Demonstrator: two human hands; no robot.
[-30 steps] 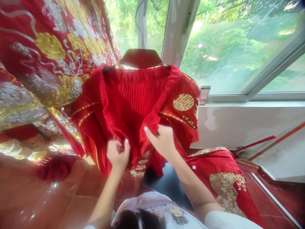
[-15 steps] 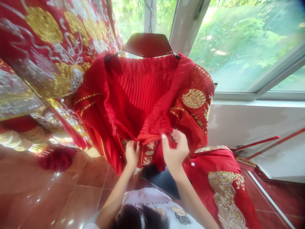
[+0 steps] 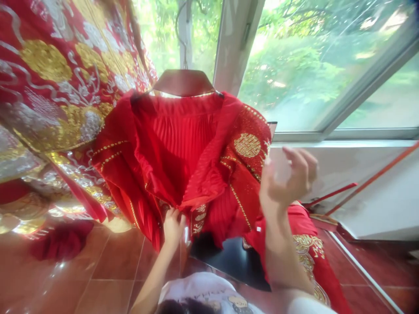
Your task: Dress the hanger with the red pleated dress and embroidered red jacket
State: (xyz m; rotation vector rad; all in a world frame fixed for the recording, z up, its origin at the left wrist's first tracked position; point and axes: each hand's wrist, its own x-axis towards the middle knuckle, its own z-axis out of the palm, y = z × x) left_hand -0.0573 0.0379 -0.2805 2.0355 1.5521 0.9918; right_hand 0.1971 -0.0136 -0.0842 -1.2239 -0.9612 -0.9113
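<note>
Jacket (image 3: 185, 144), bright red with gold dots, hangs open at the neck on a brown hanger (image 3: 183, 83) in front of the window (image 3: 294, 74). Its inside is full of thin folds, and a round gold shape sits near one shoulder. The left hand (image 3: 174, 226) pinches the low front edge of the jacket, just where the two sides meet. The right hand (image 3: 290, 179) is up in the air beside the sleeve, with its fingers bent and spread away from the thumb. I see nothing in it, and I cannot tell if the thumb touches the sleeve. A big red robe (image 3: 46, 61) with gold and silver stitching hangs on the left. Red cloth (image 3: 301, 220) with gold curvy lines lies behind the right arm, next to a shiny black top (image 3: 229, 257). Reddish tiles (image 3: 111, 257) cover the floor.
</note>
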